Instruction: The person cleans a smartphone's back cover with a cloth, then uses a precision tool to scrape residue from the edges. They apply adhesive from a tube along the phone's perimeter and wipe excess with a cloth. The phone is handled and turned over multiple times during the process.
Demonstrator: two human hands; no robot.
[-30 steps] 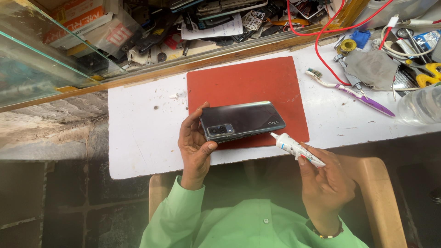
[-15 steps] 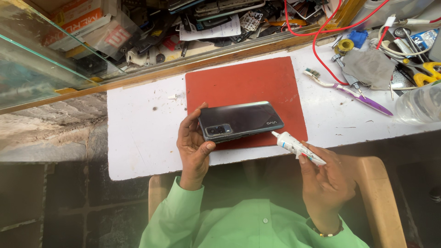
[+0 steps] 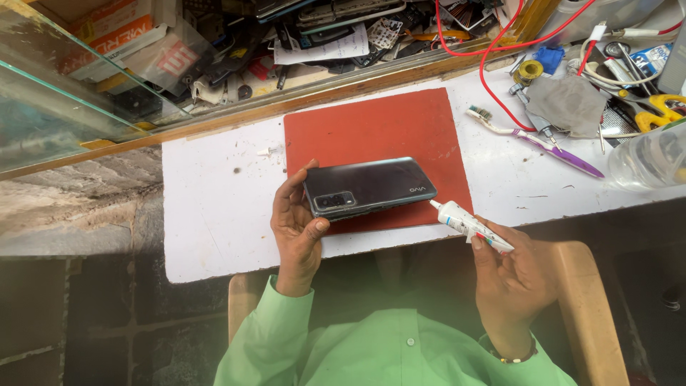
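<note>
One white worktop [image 3: 214, 214], scuffed and speckled, carries one rectangular red rubber mat [image 3: 371, 129]. Above the near edge of the mat lies one dark, glossy, slab-shaped smartphone [image 3: 371, 187], back side up with its camera block toward the left. The left hand [image 3: 296, 229] grips the phone's camera end, fingers curled over the far edge and thumb pressed on the near edge; the rest of the phone projects to the right of the grip. The right hand [image 3: 511, 275] is closed around one small white squeeze tube [image 3: 468, 224], pinched between thumb and fingers at its lower end; the tube's nozzle points up-left, just beside the phone's right near corner, whether touching cannot be told. To the right on the worktop rest one grey crumpled cloth [image 3: 568, 104] and one white-and-purple toothbrush [image 3: 532, 139], both well apart from either hand.
</note>
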